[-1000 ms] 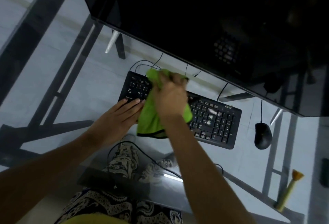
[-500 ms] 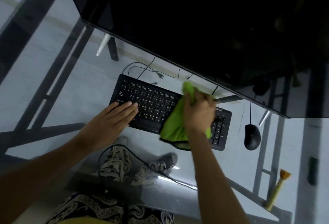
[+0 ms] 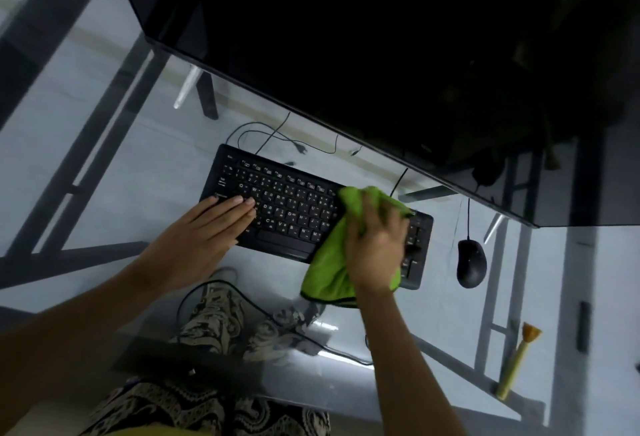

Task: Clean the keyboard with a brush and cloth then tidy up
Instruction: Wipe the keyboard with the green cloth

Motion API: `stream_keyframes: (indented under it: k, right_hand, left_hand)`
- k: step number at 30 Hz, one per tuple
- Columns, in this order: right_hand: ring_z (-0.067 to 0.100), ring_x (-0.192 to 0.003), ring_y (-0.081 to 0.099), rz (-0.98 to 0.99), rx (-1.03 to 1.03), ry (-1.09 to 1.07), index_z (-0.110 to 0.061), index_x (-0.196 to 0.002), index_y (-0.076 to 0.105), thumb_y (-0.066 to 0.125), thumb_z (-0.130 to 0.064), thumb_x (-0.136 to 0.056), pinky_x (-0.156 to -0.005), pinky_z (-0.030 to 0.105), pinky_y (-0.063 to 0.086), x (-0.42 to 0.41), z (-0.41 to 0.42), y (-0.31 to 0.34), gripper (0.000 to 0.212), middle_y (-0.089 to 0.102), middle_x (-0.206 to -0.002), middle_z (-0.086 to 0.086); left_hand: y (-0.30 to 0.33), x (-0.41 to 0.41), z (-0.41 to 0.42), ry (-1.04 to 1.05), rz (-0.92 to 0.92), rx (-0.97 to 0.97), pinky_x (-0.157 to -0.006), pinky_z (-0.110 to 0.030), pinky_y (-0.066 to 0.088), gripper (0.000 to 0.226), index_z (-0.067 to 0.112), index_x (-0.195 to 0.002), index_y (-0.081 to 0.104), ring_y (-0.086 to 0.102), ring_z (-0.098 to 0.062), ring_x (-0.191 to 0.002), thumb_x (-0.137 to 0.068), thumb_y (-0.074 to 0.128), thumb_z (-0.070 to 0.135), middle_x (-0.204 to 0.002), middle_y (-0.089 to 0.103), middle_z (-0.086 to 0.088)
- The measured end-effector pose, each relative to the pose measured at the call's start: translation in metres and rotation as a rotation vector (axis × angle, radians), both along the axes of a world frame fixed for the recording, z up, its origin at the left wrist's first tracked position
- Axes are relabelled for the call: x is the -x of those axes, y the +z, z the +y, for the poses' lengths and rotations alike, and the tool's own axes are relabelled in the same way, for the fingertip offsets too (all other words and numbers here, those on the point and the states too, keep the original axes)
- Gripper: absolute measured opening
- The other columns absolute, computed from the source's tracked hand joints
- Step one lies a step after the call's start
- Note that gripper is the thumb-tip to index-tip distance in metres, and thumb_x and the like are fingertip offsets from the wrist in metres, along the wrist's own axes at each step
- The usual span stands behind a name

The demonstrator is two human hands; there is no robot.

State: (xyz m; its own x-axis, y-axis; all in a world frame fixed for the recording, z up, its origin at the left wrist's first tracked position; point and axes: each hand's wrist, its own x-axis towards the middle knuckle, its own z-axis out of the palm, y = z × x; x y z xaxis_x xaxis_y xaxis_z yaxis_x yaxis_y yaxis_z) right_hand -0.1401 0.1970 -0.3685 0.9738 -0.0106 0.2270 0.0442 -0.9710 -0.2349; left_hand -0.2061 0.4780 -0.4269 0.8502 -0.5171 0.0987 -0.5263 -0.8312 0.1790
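Note:
A black keyboard lies on the glass desk under the monitor's lower edge. My left hand rests flat on the keyboard's left front corner, fingers together and extended. My right hand clutches a bunched green cloth and presses it on the keyboard's right part, hiding those keys. The cloth hangs over the keyboard's front edge. A brush with a yellow-green handle and orange head lies on the desk at the far right, away from both hands.
A large dark monitor fills the top of the view. A black mouse sits right of the keyboard. Cables trail behind the keyboard and under the glass. My patterned trousers and the desk frame show through the glass.
My right hand has swept the green cloth from the keyboard's left end to its right end. My left hand has stayed on the left front corner.

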Motion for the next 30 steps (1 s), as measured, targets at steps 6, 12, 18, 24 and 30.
stream_keyframes:
  k: [6, 12, 18, 24, 30]
  right_hand:
    - [0.042, -0.093, 0.059, 0.014, 0.081, -0.023, -0.010, -0.123, 0.065, 0.054, -0.030, -0.092, -0.078, 0.038, 0.049, -0.002, -0.094, 0.000, 0.038, 0.062, -0.108, 0.021]
    - [0.038, -0.093, 0.056, 0.056, 0.093, 0.183, -0.017, -0.122, 0.066, 0.059, -0.028, -0.085, -0.063, 0.039, 0.054, 0.004, -0.062, 0.004, 0.039, 0.061, -0.110, 0.017]
    - [0.038, -0.094, 0.055, 0.076, 0.054, 0.079, -0.017, -0.123, 0.066, 0.066, -0.023, -0.088, -0.069, 0.038, 0.054, -0.010, -0.100, 0.004, 0.036, 0.061, -0.110, 0.017]
    - [0.031, -0.089, 0.053, 0.049, 0.110, 0.203, -0.022, -0.118, 0.069, 0.073, -0.025, -0.083, -0.063, 0.031, 0.052, -0.005, -0.075, 0.004, 0.035, 0.063, -0.108, 0.013]
    - [0.024, -0.091, 0.043, 0.028, 0.217, 0.476, -0.026, -0.118, 0.069, 0.056, -0.036, -0.089, -0.060, 0.031, 0.053, -0.015, -0.123, 0.007, 0.034, 0.065, -0.107, 0.011]
  left_hand:
    - [0.000, -0.001, 0.000, -0.006, -0.029, 0.008, -0.121, -0.039, 0.006, 0.060, 0.011, -0.152, 0.010, 0.004, -0.019, -0.149, -0.096, 0.028, 0.022, -0.162, -0.004, -0.002]
    - [0.005, -0.002, -0.004, 0.007, -0.011, 0.028, -0.120, -0.039, 0.009, 0.055, 0.009, -0.148, 0.027, 0.018, -0.025, -0.146, -0.095, 0.030, 0.022, -0.157, 0.022, -0.012]
    - [0.036, -0.023, -0.074, 0.263, -0.026, 0.152, -0.112, -0.053, 0.022, 0.056, 0.004, -0.137, 0.047, 0.039, -0.036, -0.134, -0.094, 0.038, 0.039, -0.147, 0.041, -0.020]
    - [0.010, -0.032, -0.131, 0.047, -0.089, 0.011, -0.111, -0.052, 0.030, 0.061, 0.010, -0.138, 0.047, 0.042, -0.031, -0.135, -0.096, 0.039, 0.053, -0.147, 0.042, -0.014]
    - [0.003, -0.035, -0.131, 0.004, -0.191, -0.006, -0.111, -0.052, 0.030, 0.061, 0.010, -0.138, 0.045, 0.039, -0.028, -0.135, -0.097, 0.037, 0.054, -0.144, 0.046, -0.015]
